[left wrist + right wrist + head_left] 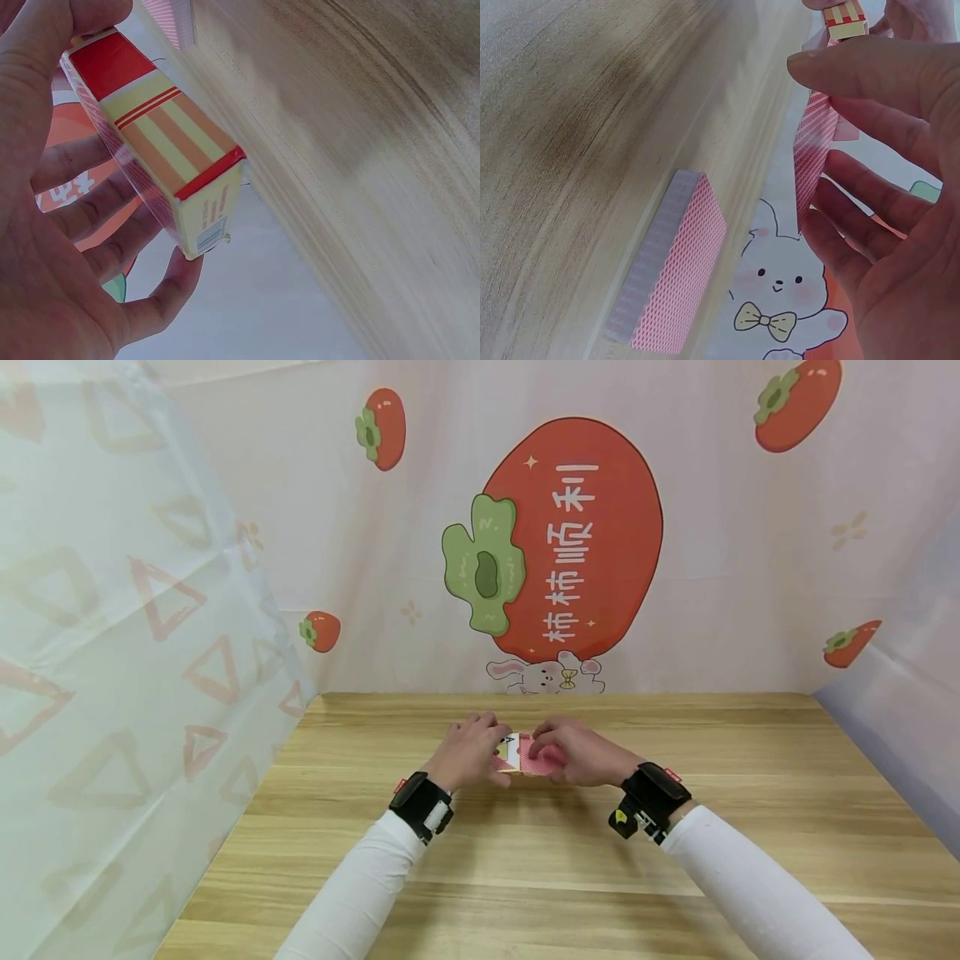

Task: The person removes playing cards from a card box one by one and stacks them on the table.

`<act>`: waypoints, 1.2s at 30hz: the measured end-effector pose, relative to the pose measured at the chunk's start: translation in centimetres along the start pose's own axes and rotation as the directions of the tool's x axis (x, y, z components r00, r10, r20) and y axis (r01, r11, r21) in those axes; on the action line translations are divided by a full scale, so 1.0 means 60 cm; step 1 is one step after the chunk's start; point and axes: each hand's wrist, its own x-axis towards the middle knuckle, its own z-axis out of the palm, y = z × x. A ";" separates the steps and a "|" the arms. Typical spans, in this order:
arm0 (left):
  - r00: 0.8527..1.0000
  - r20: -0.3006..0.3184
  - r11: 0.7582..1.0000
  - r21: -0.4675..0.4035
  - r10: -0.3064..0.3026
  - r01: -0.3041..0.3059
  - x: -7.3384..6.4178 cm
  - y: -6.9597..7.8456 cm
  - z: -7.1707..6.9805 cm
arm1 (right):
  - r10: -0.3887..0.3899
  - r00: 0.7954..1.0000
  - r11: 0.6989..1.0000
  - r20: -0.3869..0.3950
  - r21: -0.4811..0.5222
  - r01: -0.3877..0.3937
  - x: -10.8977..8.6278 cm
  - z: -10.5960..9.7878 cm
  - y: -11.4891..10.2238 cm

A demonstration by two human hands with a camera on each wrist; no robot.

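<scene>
My left hand grips a small playing-card box between thumb and fingers, its striped cream, red and orange side and a barcode end showing in the left wrist view. Close beside it, my right hand pinches a playing card with a red patterned back, thumb on one side and fingers on the other. A stack of cards with the same red pattern lies on the table near the right hand. Between the hands, a white face marked A shows in the head view.
The wood-grain table spreads out around both hands. At its far edge hangs a pale cloth backdrop with persimmon prints and a rabbit, and another patterned cloth hangs on the left.
</scene>
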 end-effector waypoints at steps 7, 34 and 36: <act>1.000 -0.007 1.000 0.003 0.003 -0.003 -0.001 0.001 0.001 | 0.021 1.000 1.000 -0.008 0.012 -0.021 0.001 0.004 -0.001; 1.000 -0.011 1.000 -0.020 -0.012 0.011 -0.002 -0.002 0.004 | 0.106 0.994 0.991 -0.029 0.081 -0.103 -0.017 -0.013 0.017; 1.000 -0.012 1.000 -0.022 -0.013 0.013 -0.002 -0.002 0.004 | 0.105 0.994 0.991 -0.043 0.093 -0.101 -0.020 -0.017 0.021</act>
